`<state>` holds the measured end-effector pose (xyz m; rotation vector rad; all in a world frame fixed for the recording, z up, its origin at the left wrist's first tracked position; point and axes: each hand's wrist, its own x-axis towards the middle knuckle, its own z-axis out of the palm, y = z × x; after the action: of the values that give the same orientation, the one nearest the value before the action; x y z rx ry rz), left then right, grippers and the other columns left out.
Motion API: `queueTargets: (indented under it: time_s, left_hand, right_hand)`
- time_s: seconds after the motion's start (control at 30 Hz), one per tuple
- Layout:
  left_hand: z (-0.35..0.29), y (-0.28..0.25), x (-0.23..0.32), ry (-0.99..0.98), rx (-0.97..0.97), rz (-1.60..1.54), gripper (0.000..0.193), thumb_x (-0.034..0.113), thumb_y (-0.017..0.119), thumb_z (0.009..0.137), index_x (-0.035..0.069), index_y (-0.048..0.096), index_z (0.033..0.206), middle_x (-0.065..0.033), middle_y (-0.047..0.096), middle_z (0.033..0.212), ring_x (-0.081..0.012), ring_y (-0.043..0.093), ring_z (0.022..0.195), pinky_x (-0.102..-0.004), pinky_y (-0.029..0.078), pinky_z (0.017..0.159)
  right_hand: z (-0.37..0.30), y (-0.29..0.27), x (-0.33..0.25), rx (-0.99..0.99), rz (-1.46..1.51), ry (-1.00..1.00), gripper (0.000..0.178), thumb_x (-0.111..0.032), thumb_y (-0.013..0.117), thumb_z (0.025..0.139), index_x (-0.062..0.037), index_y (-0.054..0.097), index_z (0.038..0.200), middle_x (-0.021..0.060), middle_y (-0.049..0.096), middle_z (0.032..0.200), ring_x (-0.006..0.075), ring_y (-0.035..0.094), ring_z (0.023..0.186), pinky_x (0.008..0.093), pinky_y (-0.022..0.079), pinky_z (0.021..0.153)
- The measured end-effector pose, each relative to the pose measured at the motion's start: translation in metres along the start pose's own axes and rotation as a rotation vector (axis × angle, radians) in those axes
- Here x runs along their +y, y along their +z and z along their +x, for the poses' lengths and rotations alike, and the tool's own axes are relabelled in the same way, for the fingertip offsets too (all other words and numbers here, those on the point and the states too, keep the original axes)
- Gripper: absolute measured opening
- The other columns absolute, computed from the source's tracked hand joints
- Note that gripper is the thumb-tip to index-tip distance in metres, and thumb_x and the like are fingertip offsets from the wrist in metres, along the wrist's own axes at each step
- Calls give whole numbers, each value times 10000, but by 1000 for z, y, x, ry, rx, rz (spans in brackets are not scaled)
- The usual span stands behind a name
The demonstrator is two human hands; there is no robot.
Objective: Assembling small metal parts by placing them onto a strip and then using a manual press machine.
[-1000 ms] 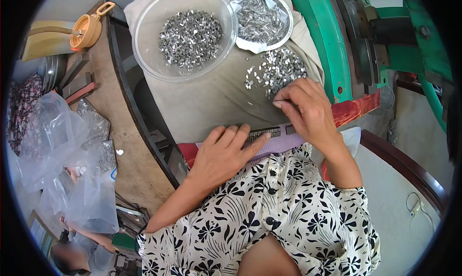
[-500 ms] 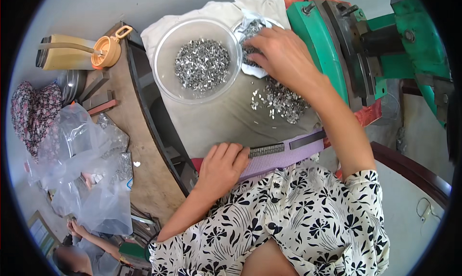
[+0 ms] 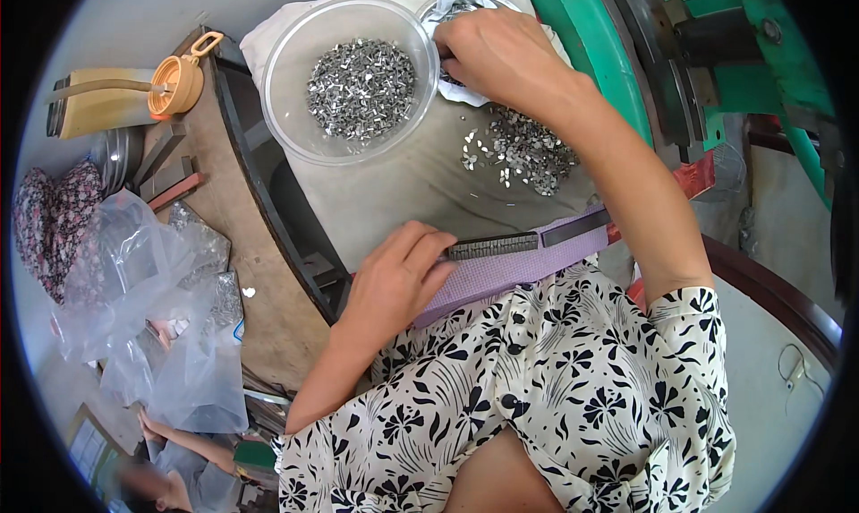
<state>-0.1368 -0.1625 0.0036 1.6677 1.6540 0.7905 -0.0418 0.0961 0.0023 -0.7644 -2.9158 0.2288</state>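
Note:
My left hand [image 3: 396, 273] is closed at the left end of a dark strip [image 3: 492, 246] with a row of small metal pieces along it. The strip lies on a purple woven pad [image 3: 501, 276] in front of my body. At the far side, my right hand [image 3: 506, 55] reaches into a small dish lined with white plastic [image 3: 461, 92] that holds small grey metal bits. Its fingers are bent together, and their tips are partly hidden in the dish. A loose pile of shiny metal pieces [image 3: 537, 155] lies on the cloth below my right wrist.
A clear round tub [image 3: 282, 123] of metal pieces stands left of the dish. A green machine [image 3: 599, 74] rises at the right. On the left, a wooden table [image 3: 277, 334] carries clear plastic bags [image 3: 134, 262] and an orange-lidded container [image 3: 177, 85]. Another person [image 3: 192, 468] sits at lower left.
The view has shifted, so the tub and pile appear higher. My right hand's fingers have drawn closer together at the dish. My left hand stays by the strip's end.

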Motion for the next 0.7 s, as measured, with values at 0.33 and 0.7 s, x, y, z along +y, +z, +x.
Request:
queueTargets:
  time_s: [0.33,0.7]
  left_hand:
    - [36,-22,18,107,445,-121,206,-96,752,770,-6,699,947,-118,700,871,-209,682,730,-289,534,634]
    - [125,-15,27,57,481,68,315,73,748,826,8,650,1119,-172,691,925,-336,698,795,-421,549,689]
  right_hand:
    - [-12,-3,10,-17,362,127,187,-166,726,794,-29,745,920,176,721,841,328,699,758,406,549,730]
    - [-45,-32,6,31,1452,661,154,-159,751,893,-38,742,988,-55,660,787,2,476,603,163,312,523]
